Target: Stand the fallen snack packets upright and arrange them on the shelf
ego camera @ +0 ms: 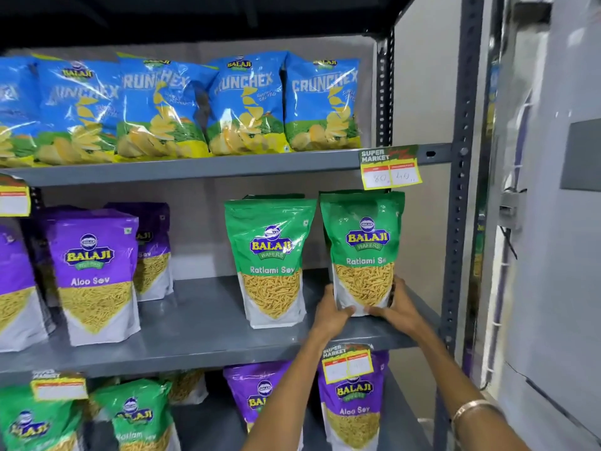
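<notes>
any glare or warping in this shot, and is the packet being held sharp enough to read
Head view: glare streaks the blue crisp bags; wide-angle bend tilts the rack post; top shelf underside is dark; the held green packet, gripped by left hand and right hand, reads clearly; bottom-shelf packets are softer.

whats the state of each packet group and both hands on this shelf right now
right Ratlami Sev packet: upright, gripped at its base by both hands
left hand: closed on that packet's lower left corner
right hand: closed on its lower right side
other Ratlami Sev packet: upright, untouched
Aloo Sev packets: upright on the middle shelf
Crunchex bags: standing in a row on the top shelf
</notes>
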Demonstrator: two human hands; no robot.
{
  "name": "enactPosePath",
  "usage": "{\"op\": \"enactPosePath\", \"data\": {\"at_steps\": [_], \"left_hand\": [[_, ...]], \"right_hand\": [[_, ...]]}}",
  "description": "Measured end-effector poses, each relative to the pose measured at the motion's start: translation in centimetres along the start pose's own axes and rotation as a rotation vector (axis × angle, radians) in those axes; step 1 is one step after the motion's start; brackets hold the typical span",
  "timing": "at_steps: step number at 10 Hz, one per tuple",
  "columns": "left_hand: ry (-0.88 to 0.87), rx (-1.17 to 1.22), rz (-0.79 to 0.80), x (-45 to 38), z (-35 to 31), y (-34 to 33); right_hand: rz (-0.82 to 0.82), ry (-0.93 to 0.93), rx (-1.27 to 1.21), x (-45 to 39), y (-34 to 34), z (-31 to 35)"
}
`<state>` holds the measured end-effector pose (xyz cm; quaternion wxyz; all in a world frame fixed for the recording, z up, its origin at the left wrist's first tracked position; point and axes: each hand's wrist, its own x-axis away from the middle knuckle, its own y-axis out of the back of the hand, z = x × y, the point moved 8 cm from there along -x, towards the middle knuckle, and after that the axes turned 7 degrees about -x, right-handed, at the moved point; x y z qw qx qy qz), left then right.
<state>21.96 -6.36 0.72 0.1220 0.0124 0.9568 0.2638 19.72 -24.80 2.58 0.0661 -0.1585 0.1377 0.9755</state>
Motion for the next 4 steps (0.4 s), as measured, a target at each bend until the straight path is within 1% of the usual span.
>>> {"op": "enactPosePath", "data": {"at_steps": [3, 4], "left_hand": [[-0.024, 0.019, 0.044, 1.7, -0.2, 0.4], [-0.040, 0.009, 0.029, 2.6, -0.7, 0.5]], "right_hand": [[-0.010, 0.016, 0.006, 1.6, -0.1, -0.1], [-0.067, 0.084, 0.003, 2.6, 0.0, 0.9]]}}
